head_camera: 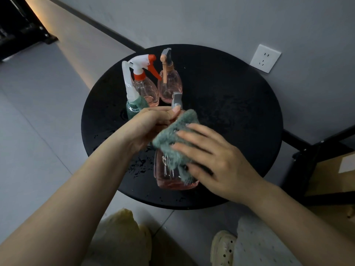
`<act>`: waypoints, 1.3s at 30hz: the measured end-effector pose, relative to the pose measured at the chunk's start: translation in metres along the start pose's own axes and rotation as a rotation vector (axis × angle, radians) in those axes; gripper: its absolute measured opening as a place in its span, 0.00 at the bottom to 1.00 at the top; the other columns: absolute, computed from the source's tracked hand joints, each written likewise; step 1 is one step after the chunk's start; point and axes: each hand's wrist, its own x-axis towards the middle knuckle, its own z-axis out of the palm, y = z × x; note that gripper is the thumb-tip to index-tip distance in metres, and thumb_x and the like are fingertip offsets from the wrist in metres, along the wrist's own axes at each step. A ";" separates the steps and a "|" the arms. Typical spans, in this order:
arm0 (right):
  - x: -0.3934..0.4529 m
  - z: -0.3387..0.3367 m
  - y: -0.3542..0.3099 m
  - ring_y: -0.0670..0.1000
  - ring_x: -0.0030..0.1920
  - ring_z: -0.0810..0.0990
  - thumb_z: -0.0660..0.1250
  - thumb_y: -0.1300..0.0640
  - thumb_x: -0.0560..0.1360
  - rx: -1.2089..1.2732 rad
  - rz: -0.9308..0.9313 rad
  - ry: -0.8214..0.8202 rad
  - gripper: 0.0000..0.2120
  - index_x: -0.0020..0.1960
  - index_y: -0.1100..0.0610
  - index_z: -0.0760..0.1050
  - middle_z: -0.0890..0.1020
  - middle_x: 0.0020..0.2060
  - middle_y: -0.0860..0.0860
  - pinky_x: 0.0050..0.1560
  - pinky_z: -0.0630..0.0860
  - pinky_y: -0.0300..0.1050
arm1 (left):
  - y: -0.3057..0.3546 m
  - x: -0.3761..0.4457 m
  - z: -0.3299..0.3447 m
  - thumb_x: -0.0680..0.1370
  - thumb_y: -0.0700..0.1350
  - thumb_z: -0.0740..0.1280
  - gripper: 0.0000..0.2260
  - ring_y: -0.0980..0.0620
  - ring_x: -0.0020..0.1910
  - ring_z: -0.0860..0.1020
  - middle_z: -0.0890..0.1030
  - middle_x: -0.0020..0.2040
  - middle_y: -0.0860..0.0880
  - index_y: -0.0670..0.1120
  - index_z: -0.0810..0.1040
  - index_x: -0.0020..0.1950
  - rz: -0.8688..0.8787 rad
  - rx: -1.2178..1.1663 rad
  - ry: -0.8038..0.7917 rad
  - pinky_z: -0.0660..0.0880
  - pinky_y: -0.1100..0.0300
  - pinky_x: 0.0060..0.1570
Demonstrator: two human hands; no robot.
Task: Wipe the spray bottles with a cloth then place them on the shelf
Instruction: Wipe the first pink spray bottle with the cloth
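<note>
Now the left hand (148, 127) has its grip clamped on the neck of the pink spray bottle (172, 175), upright at the desk's (240, 104) 6 o'clock edge. Right hand (217, 160) presses the green cloth (172, 139) against it, fingers curled. Three more bottles (148, 87) crowd 11 o'clock.

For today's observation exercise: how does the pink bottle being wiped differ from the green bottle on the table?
The pink bottle being wiped is gripped by the left hand, with the cloth pressed on; the green bottle stands untouched. The pink one has a grey sprayer, the green one a white sprayer. Both are see-through spray bottles.
</note>
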 end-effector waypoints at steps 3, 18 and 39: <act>0.000 -0.004 -0.003 0.58 0.70 0.67 0.61 0.53 0.79 -0.136 -0.229 -0.125 0.17 0.65 0.56 0.75 0.74 0.66 0.53 0.67 0.67 0.56 | 0.001 -0.001 -0.001 0.66 0.55 0.68 0.13 0.50 0.37 0.75 0.80 0.39 0.48 0.49 0.83 0.45 -0.005 0.010 0.080 0.75 0.65 0.30; 0.002 0.002 0.006 0.51 0.69 0.67 0.59 0.52 0.79 0.085 0.160 0.072 0.19 0.67 0.57 0.72 0.73 0.66 0.51 0.70 0.64 0.47 | -0.004 0.001 0.007 0.69 0.52 0.68 0.14 0.46 0.43 0.80 0.82 0.44 0.43 0.45 0.82 0.49 0.004 0.048 0.015 0.79 0.56 0.41; 0.002 -0.001 0.000 0.53 0.69 0.67 0.59 0.51 0.79 -0.057 -0.033 -0.011 0.17 0.65 0.55 0.75 0.75 0.65 0.51 0.69 0.64 0.49 | -0.002 0.001 0.004 0.71 0.52 0.71 0.11 0.41 0.46 0.71 0.75 0.48 0.39 0.46 0.83 0.46 -0.007 0.009 0.042 0.69 0.49 0.49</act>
